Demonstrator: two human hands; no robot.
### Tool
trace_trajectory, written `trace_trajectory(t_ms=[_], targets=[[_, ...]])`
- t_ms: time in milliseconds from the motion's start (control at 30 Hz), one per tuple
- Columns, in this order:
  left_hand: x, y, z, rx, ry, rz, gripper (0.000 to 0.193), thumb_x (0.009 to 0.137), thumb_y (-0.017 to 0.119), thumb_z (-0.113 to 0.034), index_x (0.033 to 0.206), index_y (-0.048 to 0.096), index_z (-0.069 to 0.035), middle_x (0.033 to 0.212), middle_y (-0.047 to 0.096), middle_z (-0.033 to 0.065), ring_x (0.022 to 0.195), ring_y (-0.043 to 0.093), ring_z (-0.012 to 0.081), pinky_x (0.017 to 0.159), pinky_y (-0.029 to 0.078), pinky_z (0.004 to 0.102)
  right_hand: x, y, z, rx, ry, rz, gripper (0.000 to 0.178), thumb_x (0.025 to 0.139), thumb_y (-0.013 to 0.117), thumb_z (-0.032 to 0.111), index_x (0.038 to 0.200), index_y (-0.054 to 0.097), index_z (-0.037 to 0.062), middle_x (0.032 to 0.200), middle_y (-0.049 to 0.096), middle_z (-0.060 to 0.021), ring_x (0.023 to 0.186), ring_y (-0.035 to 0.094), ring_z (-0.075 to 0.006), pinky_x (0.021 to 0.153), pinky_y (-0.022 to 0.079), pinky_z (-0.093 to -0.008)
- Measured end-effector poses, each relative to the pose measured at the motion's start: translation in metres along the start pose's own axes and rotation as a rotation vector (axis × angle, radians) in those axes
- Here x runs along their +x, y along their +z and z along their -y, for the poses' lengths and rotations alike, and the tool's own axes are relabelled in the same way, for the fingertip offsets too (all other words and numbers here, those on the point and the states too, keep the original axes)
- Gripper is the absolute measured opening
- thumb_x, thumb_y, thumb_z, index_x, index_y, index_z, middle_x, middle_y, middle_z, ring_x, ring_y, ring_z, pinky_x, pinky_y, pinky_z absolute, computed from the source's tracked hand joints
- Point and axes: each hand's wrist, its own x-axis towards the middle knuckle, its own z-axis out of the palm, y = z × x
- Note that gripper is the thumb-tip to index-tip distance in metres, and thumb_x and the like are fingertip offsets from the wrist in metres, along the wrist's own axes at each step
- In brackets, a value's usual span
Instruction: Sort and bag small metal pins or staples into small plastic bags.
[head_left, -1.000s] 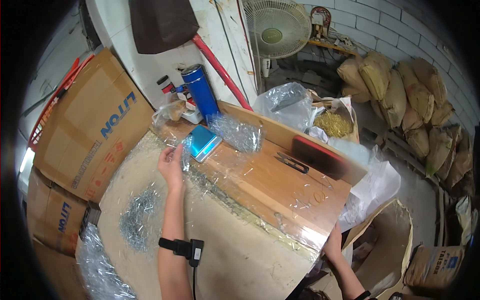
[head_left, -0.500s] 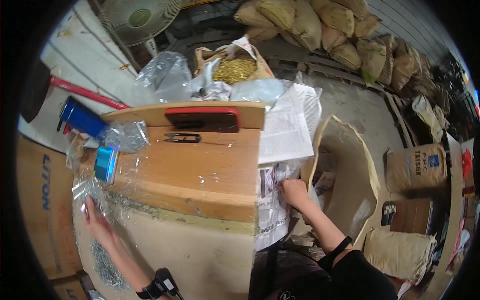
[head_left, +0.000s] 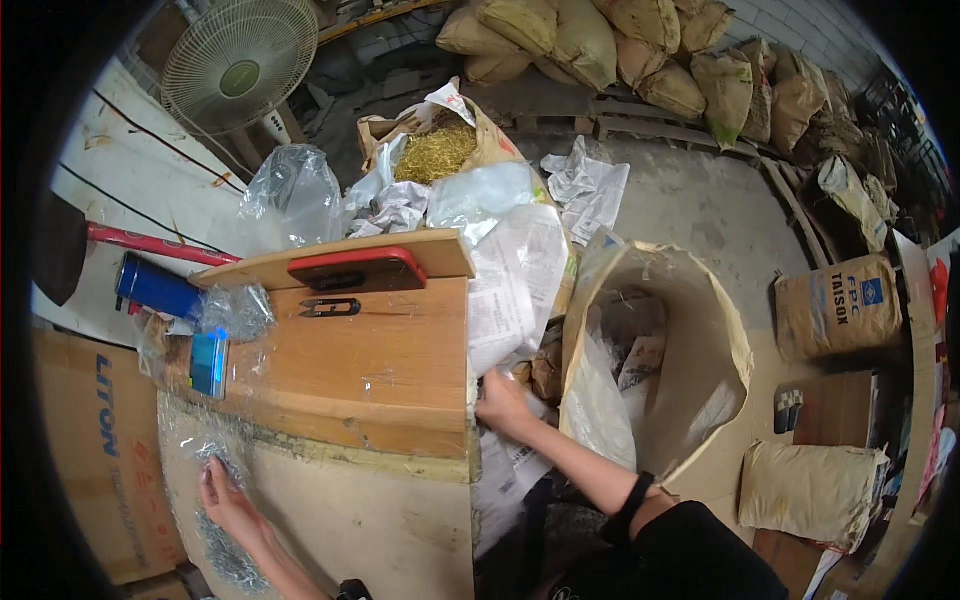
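Observation:
My left hand (head_left: 226, 496) lies with fingers spread on a heap of small shiny metal parts (head_left: 222, 545) under clear plastic, at the lower left of the wooden table (head_left: 385, 365). My right hand (head_left: 503, 404) is at the table's right edge, fingers curled on a printed white sheet (head_left: 510, 290) that hangs over the side. A small blue scale (head_left: 208, 363) wrapped in clear film sits at the table's left end. A red flat case (head_left: 345, 268) and a black clip (head_left: 330, 307) lie on the far part of the table.
An open tall paper sack (head_left: 680, 340) stands right of my right arm. Behind the table are a bag of yellow shavings (head_left: 437, 152), clear plastic bags (head_left: 290, 190), a blue bottle (head_left: 155, 288) and a fan (head_left: 240, 65). Filled sacks (head_left: 700, 60) line the back; cardboard boxes (head_left: 100, 440) stand left.
The view has swung right. My left hand went from the blue scale down to the heap of metal parts. My right hand came up to the white sheet at the table's edge.

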Motion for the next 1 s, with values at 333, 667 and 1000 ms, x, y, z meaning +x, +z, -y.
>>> trace_trajectory(t_ms=[333,667,1000], targets=[[-0.003,-0.005,-0.010,0.125,-0.017,-0.098,0.038,0.084,0.068,-0.015,0.115,0.054,0.001,0.105,0.059,0.0072,0.095,0.055,0.0121,0.082,0.043,0.0251,0.138,-0.117,0.025,-0.764,-0.404,-1.045,0.033,0.079,0.056,0.015,0.104,0.061,-0.0049,0.104,0.060,-0.0285,0.099,0.056,-0.0424,0.087,0.043,-0.0452],[0.043,0.021,-0.003,0.150,-0.067,-0.154,0.043,0.081,0.071,-0.017,0.114,0.054,0.005,0.099,0.061,0.0086,0.093,0.056,0.0133,0.081,0.043,0.0256,0.235,-0.095,0.135,-0.510,-0.700,-0.880,0.048,0.080,0.060,0.021,0.123,0.047,0.0058,0.118,0.054,-0.0145,0.108,0.051,-0.0292,0.094,0.034,-0.0466],[0.141,0.066,0.013,0.176,-0.081,-0.187,0.042,0.074,0.076,-0.014,0.106,0.057,0.005,0.092,0.065,0.0090,0.083,0.059,0.0162,0.077,0.045,0.0270,0.122,-0.120,0.072,-0.307,-0.731,-0.744,0.022,0.080,0.057,0.008,0.102,0.058,0.0061,0.100,0.055,-0.0106,0.100,0.049,-0.0286,0.094,0.028,-0.0398]])
